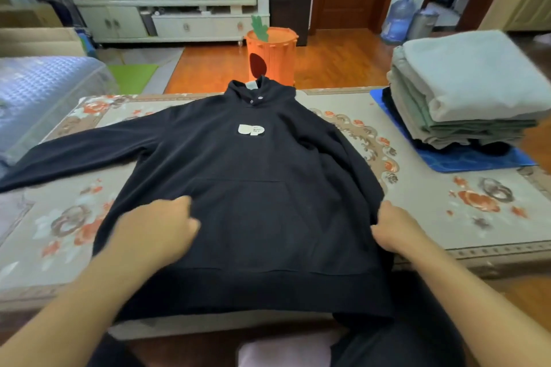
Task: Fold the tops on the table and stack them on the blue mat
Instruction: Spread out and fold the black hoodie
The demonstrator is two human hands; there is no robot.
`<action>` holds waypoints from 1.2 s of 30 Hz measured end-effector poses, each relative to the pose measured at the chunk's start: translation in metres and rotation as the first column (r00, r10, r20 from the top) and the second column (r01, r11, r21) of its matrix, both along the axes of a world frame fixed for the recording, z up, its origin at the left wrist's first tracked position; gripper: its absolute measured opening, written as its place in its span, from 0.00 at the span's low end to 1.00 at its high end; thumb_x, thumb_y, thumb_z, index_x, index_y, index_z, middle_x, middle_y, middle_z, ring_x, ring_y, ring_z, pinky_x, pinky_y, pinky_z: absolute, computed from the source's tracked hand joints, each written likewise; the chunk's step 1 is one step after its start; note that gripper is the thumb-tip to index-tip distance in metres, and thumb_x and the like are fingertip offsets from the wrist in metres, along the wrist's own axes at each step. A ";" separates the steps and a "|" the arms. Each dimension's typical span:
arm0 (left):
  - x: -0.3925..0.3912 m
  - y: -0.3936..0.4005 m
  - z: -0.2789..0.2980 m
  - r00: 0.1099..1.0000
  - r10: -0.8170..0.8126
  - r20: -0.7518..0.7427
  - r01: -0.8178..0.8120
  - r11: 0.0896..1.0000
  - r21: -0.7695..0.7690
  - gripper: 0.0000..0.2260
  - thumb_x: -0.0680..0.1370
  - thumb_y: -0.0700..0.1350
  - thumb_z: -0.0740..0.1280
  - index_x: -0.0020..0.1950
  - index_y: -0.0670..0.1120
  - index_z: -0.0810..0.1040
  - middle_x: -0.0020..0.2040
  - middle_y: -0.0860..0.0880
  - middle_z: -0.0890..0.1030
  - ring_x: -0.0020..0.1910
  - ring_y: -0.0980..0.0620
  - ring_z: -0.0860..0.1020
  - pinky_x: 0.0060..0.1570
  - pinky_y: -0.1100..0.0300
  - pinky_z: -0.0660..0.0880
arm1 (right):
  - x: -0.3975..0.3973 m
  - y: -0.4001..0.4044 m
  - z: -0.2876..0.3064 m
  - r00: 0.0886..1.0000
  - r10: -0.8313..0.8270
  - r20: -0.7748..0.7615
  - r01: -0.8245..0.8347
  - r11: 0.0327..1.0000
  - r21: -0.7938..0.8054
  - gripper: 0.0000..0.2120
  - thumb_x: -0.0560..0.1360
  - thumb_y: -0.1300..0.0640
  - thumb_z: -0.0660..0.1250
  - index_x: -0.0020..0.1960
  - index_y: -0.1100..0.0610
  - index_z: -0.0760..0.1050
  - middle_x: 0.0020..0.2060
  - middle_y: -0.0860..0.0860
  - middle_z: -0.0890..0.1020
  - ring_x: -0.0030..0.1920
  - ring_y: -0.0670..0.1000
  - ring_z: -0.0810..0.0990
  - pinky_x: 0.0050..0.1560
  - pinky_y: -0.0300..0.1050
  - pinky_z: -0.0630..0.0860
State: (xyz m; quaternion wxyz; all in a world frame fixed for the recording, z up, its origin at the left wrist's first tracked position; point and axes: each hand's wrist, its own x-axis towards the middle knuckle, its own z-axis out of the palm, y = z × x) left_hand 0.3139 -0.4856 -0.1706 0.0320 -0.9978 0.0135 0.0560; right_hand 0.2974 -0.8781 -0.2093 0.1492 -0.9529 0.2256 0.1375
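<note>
Head view: one black hoodie (247, 188) is lying face up and spread flat on the table (447, 217), hood pointing to the far edge and hem hanging slightly over the near edge. One pale logo patch (251, 130) is showing on the chest, and one front pocket is sitting across the lower body. The left sleeve is stretching out to the left past the table edge; the right sleeve is lying folded in along the right side of the body.

Two hands are working on the garment. The left hand (161, 226) is resting on the lower left of the hoodie with its fingers curled inward; whether cloth is pinched in them cannot be told. The right hand (393, 226) is gripping the right side edge of the hoodie, fingers curled into the fabric.

One floral cloth is covering the table. At the far right, one blue mat (477, 161) is lying on the table, bearing one stack of folded tops (465, 92), pale grey and green above, dark below; the separate layers are too compressed to count with confidence.

Beyond the table, one orange carrot-shaped bin (272, 53) is standing on the wooden floor, one white cabinet (167, 15) is standing against the far wall, and one blue water jug (398, 19) is standing near the doorway.
</note>
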 end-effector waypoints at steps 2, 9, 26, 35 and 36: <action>0.018 -0.050 -0.009 0.969 -0.230 0.089 0.245 0.932 -0.266 0.07 0.79 0.53 0.59 0.55 0.55 0.72 0.56 0.52 0.77 0.54 0.47 0.76 0.52 0.51 0.73 | 0.010 -0.003 0.009 0.995 -0.007 0.096 0.012 0.999 -0.047 0.15 0.76 0.60 0.63 0.63 0.58 0.71 0.57 0.60 0.78 0.55 0.62 0.79 0.50 0.48 0.74; 0.044 -0.104 -0.058 0.757 -0.529 -0.382 0.555 0.831 -0.051 0.32 0.78 0.69 0.57 0.79 0.70 0.46 0.79 0.50 0.52 0.76 0.42 0.54 0.71 0.43 0.61 | 0.091 -0.122 0.176 0.830 -0.060 0.555 0.297 0.889 -0.348 0.18 0.75 0.59 0.62 0.63 0.58 0.77 0.61 0.66 0.77 0.60 0.68 0.77 0.61 0.58 0.74; 0.240 -0.213 -0.127 0.849 -0.523 0.078 0.529 0.836 -0.148 0.30 0.80 0.66 0.39 0.82 0.63 0.40 0.84 0.50 0.47 0.82 0.43 0.44 0.79 0.42 0.43 | 0.257 -0.199 0.194 0.630 0.579 0.518 0.193 0.529 -0.826 0.13 0.83 0.64 0.55 0.53 0.66 0.79 0.47 0.67 0.71 0.42 0.62 0.69 0.44 0.56 0.62; 0.235 -0.210 -0.118 0.858 -0.513 0.017 0.511 0.849 -0.136 0.28 0.80 0.68 0.40 0.81 0.66 0.42 0.84 0.49 0.45 0.82 0.42 0.41 0.77 0.38 0.40 | 0.264 -0.249 0.151 0.945 -0.162 0.284 0.271 0.873 -0.405 0.36 0.77 0.31 0.58 0.76 0.54 0.67 0.73 0.60 0.69 0.72 0.66 0.66 0.73 0.59 0.62; 0.238 -0.210 -0.118 0.857 -0.514 -0.004 0.509 0.850 -0.135 0.28 0.80 0.68 0.40 0.80 0.66 0.40 0.84 0.49 0.43 0.82 0.42 0.40 0.77 0.39 0.39 | 0.265 -0.251 0.149 0.919 -0.217 0.329 0.332 0.875 -0.353 0.38 0.76 0.31 0.60 0.74 0.57 0.68 0.73 0.62 0.69 0.72 0.66 0.67 0.73 0.59 0.64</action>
